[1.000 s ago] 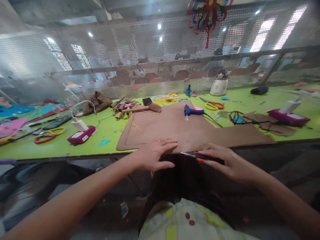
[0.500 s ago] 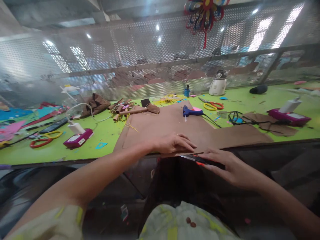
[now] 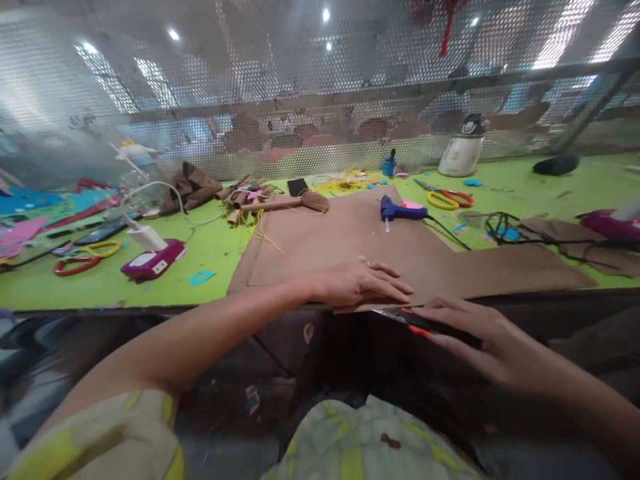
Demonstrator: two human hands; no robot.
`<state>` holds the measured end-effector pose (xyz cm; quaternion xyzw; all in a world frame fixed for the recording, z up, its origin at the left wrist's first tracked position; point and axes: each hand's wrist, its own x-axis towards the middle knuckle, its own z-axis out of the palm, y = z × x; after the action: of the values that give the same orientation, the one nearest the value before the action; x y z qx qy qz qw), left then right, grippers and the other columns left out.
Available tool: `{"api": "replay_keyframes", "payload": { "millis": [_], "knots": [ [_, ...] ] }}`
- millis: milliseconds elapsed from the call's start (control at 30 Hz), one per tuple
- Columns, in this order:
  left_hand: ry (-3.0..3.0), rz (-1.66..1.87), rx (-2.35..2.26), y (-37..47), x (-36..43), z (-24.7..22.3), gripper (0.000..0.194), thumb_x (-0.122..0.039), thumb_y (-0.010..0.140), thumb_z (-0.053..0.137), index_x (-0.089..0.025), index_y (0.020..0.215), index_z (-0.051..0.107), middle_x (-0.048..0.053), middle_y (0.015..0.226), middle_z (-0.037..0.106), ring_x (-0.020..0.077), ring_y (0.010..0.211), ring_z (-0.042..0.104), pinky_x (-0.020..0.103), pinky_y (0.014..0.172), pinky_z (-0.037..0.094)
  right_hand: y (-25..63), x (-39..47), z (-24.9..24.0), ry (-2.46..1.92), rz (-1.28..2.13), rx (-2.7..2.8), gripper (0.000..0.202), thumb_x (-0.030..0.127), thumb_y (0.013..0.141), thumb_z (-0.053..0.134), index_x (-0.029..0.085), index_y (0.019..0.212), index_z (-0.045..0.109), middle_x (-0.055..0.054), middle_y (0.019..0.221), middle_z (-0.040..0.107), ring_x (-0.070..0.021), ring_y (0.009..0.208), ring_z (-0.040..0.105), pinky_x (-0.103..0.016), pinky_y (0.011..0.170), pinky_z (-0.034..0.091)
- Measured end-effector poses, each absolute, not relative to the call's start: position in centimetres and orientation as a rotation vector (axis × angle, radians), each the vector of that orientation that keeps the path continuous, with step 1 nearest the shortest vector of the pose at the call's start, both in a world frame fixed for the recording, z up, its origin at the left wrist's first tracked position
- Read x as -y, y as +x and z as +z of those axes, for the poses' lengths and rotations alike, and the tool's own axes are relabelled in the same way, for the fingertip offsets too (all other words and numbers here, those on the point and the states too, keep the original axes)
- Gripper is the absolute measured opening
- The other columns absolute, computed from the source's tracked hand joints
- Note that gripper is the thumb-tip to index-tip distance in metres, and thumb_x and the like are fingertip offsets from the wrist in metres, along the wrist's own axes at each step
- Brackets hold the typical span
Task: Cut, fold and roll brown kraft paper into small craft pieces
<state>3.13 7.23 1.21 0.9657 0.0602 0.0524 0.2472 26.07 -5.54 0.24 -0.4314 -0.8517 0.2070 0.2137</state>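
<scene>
Brown kraft paper (image 3: 345, 233) lies over the green table and reaches its front edge. My left hand (image 3: 365, 283) rests palm down on the paper near that edge, fingers stretched out, holding nothing. Just right of it, my right hand (image 3: 475, 333) is closed around a black and orange utility knife (image 3: 413, 321). The blade points left, against the paper's front edge below my left fingertips. Beyond the hands, a blue glue gun (image 3: 400, 210) sits on the paper, its cord trailing right. Rolled brown paper pieces (image 3: 273, 203) with yellow strings lie at the paper's far left.
A purple power adapter (image 3: 153, 260) and orange-yellow scissors (image 3: 83, 260) are on the left. Toward the back right stand a white bottle (image 3: 463, 150) and another pair of scissors (image 3: 450, 199). Black cord (image 3: 510, 230) crosses paper scraps at right. A perforated metal screen (image 3: 300, 100) borders the table's back.
The view has tilted down and turned slightly left. Both hands and the knife keep about the same places at the paper's front edge; any small slide is hard to tell.
</scene>
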Motion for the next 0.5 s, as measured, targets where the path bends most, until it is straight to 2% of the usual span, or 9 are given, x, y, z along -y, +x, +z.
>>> {"api": "replay_keyframes", "payload": {
  "millis": [167,300,500],
  "knots": [
    [2.583,0.142,-0.172,3.27,-7.25,1.25,0.034,-0.03,0.092,0.039,-0.032,0.121,0.057,-0.003,0.13,0.054,0.0159,0.127,0.038,0.035,0.108,0.028,26.37,5.92,-0.42,-1.214,0.591,2.387,0.037,0.031,0.089,0.048,0.028,0.125,0.053,-0.008,0.124,0.056,-0.0244,0.115,0.052,-0.037,0.095,0.045],
    [2.57,0.159,-0.121,3.4,-7.25,1.53,0.033,-0.027,0.092,0.04,-0.029,0.12,0.058,-0.002,0.129,0.055,0.0146,0.127,0.038,0.033,0.108,0.028,26.41,6.08,-0.55,-1.226,0.585,2.365,0.037,0.03,0.088,0.05,0.029,0.125,0.053,-0.007,0.123,0.056,-0.0241,0.115,0.052,-0.037,0.095,0.045],
    [2.585,0.122,-0.183,3.33,-6.94,1.86,0.033,-0.026,0.092,0.04,-0.029,0.12,0.058,-0.002,0.129,0.054,0.0156,0.128,0.037,0.036,0.108,0.026,25.66,5.69,-0.26,-1.175,0.665,2.375,0.036,0.031,0.089,0.047,0.027,0.124,0.054,-0.008,0.124,0.056,-0.0248,0.115,0.052,-0.039,0.095,0.044]
  ]
}}
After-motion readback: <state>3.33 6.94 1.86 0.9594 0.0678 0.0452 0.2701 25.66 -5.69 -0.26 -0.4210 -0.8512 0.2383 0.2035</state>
